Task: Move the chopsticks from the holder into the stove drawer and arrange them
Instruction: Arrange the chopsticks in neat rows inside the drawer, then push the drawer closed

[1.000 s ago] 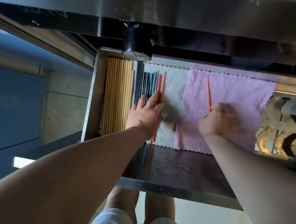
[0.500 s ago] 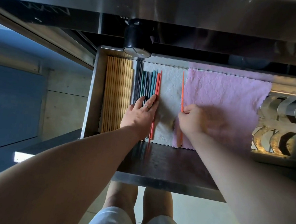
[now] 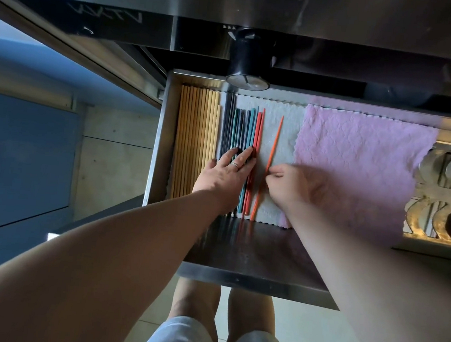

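The open steel stove drawer (image 3: 164,137) holds a row of wooden chopsticks (image 3: 194,140) at its left. Beside them lie dark, teal and orange chopsticks (image 3: 243,128) on a white cloth (image 3: 281,148). My left hand (image 3: 225,176) rests flat on these coloured chopsticks, fingers straight, a ring on one finger. A single orange chopstick (image 3: 271,158) lies slanted on the white cloth, slightly apart from the row. My right hand (image 3: 291,188) pinches it near its middle with curled fingers.
A pink cloth (image 3: 362,167) covers the drawer's right part. A black stove knob (image 3: 248,60) juts out above the drawer's back. Burner grates (image 3: 445,197) show at the right. The drawer's steel front panel (image 3: 260,259) is below my hands; my legs stand under it.
My right hand carried the single orange chopstick leftward, from the pink cloth onto the white cloth, close to the coloured row. My left hand stayed pressed on the row.
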A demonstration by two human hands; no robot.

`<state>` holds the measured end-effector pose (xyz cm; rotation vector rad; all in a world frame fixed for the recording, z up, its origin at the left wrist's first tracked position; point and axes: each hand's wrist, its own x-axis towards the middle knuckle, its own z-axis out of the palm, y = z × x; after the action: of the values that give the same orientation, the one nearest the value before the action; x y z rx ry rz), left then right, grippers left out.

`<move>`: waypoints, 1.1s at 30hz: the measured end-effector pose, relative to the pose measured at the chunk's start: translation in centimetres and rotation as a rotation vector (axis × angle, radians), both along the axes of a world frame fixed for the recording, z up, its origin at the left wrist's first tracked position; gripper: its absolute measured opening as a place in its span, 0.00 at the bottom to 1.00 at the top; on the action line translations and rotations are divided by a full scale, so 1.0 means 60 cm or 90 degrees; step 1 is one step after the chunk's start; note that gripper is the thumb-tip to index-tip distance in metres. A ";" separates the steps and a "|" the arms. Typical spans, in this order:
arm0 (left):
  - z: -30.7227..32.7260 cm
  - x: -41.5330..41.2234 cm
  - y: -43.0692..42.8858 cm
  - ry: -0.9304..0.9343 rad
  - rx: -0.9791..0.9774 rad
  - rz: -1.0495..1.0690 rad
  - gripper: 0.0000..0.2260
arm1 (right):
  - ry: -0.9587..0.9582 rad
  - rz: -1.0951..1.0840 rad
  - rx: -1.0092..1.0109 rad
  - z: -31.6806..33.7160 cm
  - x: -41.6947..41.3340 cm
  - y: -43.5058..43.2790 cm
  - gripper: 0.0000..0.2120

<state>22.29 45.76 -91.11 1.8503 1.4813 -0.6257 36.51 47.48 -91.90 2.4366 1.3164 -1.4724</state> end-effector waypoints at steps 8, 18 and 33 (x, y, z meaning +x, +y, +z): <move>-0.001 -0.009 0.001 0.004 0.000 -0.027 0.39 | 0.006 -0.028 -0.005 0.013 -0.031 0.009 0.14; 0.026 -0.009 0.006 0.034 -0.094 -0.035 0.41 | 0.118 -0.002 -0.063 0.048 -0.016 -0.003 0.13; 0.285 0.021 -0.053 -0.155 -0.204 0.403 0.22 | 0.228 -0.204 -0.064 0.298 0.047 -0.083 0.13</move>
<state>23.54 42.59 -74.00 1.0826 1.5764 -0.2897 39.34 42.50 -74.02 2.4873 0.8818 -2.0753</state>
